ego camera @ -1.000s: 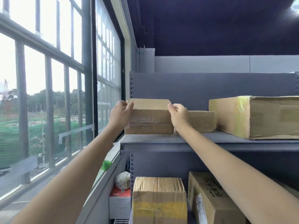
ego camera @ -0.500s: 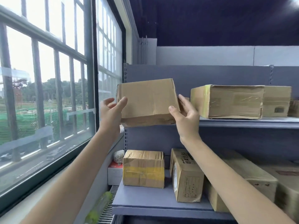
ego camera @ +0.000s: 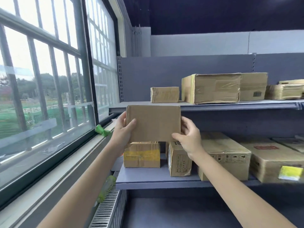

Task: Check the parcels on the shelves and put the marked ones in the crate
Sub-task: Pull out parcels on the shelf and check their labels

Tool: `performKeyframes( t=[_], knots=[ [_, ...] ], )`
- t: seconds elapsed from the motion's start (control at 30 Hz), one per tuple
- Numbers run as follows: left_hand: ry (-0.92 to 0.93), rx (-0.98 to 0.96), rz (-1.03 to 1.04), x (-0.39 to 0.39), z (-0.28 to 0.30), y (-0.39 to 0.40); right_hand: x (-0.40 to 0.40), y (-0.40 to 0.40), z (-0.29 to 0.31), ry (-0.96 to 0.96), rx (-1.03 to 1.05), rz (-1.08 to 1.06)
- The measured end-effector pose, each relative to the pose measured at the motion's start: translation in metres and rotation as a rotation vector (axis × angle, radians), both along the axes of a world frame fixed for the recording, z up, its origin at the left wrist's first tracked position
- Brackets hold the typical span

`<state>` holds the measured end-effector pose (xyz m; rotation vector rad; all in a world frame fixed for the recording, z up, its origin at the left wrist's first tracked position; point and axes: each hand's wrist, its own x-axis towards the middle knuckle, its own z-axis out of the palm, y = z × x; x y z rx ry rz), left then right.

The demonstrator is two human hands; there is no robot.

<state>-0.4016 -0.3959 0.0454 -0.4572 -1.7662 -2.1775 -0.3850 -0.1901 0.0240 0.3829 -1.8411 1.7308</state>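
Grey metal shelving [ego camera: 213, 105] stood against a pale wall, with a tall barred window [ego camera: 49, 79] running along its left side and a white radiator grille [ego camera: 107, 209] below the sill. Both hands held a plain brown parcel [ego camera: 153, 123] in the air in front of the shelves, between the upper and lower boards and touching neither. The left hand [ego camera: 122, 130] gripped its left edge, thumb laid across the front face and fingers behind. The right hand [ego camera: 189, 137] gripped the lower right corner, thumb on the front near the bottom edge and fingers curled round the side. The face turned toward the camera showed no label or mark.

On the upper shelf sat a small carton [ego camera: 164, 94], just beside it a larger taped box [ego camera: 212, 88], then another box [ego camera: 253, 86] and a flat wrapped parcel [ego camera: 284, 91] farther right. On the lower shelf [ego camera: 156, 180], partly hidden behind the held parcel, stood a box with yellow tape [ego camera: 141, 155], a narrow printed carton [ego camera: 179, 159], a long carton [ego camera: 225, 157] and, at the far right, a box bearing a yellow sticker [ego camera: 290, 173]. Something green [ego camera: 102, 130] lay on the window sill.
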Motion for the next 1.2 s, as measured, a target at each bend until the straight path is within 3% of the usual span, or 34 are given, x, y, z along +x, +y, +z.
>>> performKeyframes(
  t=[0.07,0.2,0.4,0.53,0.63,0.9,1.03,1.2],
  knots=[
    [0.052,-0.043,0.001,0.003,-0.006,-0.005,0.003,-0.002,0.003,-0.078,-0.065,0.021],
    [0.146,-0.086,-0.086,0.007,-0.017,-0.024,0.004,-0.006,0.011,-0.240,-0.384,0.214],
    [0.151,-0.119,-0.145,0.005,-0.027,-0.029,0.004,-0.023,0.006,-0.332,-0.283,0.200],
    [0.022,-0.031,-0.117,0.007,-0.021,-0.025,-0.002,-0.020,-0.002,-0.211,-0.266,0.097],
    [-0.055,-0.024,-0.009,0.001,-0.014,-0.020,-0.001,-0.022,-0.012,-0.116,-0.224,0.182],
    [0.020,-0.073,0.077,-0.004,-0.010,-0.018,-0.012,-0.023,-0.025,-0.161,-0.174,0.205],
    [0.102,-0.037,0.078,-0.005,-0.006,-0.023,-0.020,-0.011,-0.025,-0.287,-0.283,0.345],
    [0.181,-0.191,0.034,-0.005,0.013,-0.018,-0.027,-0.006,-0.036,-0.366,-0.350,0.461]
  ],
)
